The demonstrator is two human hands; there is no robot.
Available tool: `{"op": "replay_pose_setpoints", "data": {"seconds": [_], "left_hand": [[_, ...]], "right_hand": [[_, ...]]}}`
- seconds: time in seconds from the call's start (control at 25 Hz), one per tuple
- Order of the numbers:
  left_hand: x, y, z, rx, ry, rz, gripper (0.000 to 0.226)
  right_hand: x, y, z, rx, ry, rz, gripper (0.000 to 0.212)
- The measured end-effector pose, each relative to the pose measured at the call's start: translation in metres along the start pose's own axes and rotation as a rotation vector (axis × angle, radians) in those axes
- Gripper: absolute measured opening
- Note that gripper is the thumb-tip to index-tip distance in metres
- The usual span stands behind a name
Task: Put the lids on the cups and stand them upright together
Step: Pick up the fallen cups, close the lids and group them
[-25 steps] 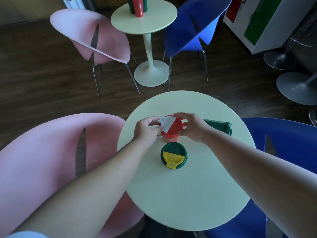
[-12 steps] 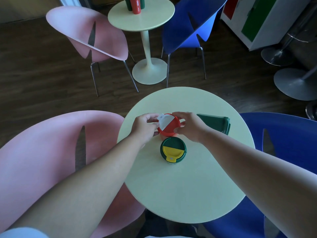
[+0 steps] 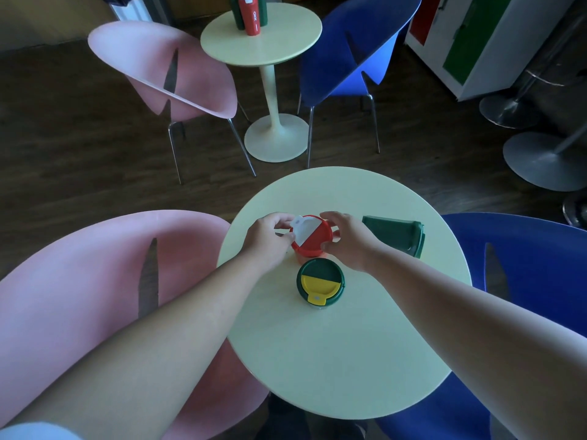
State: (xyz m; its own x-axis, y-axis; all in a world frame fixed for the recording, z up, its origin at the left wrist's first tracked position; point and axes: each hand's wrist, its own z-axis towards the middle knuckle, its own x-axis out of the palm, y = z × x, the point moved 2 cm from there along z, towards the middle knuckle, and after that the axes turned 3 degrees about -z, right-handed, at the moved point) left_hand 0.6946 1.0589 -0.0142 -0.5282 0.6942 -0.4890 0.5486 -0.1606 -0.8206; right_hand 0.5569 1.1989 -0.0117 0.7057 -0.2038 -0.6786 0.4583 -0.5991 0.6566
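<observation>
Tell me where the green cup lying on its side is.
In the head view, the green cup lies toward the right of the near round table, just right of the right hand, which holds the red lid.

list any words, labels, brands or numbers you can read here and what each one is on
Tall red cup on the far round pale table: white lettering runs down its side, too small and blurred to read.
Red round lid with white flap: no text visible.
Dark green round lid with yellow flap: no text visible.
Dark green plastic cup lying on its side: no text visible.
</observation>
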Motion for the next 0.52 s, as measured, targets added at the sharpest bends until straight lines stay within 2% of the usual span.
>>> {"op": "replay_pose_setpoints", "data": {"seconds": [0.12,0.24,0.36,0.52], "left_hand": [[-0.007,-0.009,0.0,0.038,0.012,0.117,0.035],[-0.014,-0.029,0.001,0.171,0.008,0.274,0.037],[-0.012,-0.064,0.007,0.293,0.016,0.316,0.038],[0.023,-0.122,0.016,0.431,0.139,0.385,0.038]], "right_hand": [[-0.006,-0.001,-0.005,-0.004,0.002,0.002,0.072],[-0.026,-0.008,-0.013,0.024,-0.036,0.034,0.072],[-0.055,-0.027,-0.026,0.075,-0.121,0.133,0.065],[-0.095,-0.074,-0.05,0.201,-0.252,0.128,0.059]]}}
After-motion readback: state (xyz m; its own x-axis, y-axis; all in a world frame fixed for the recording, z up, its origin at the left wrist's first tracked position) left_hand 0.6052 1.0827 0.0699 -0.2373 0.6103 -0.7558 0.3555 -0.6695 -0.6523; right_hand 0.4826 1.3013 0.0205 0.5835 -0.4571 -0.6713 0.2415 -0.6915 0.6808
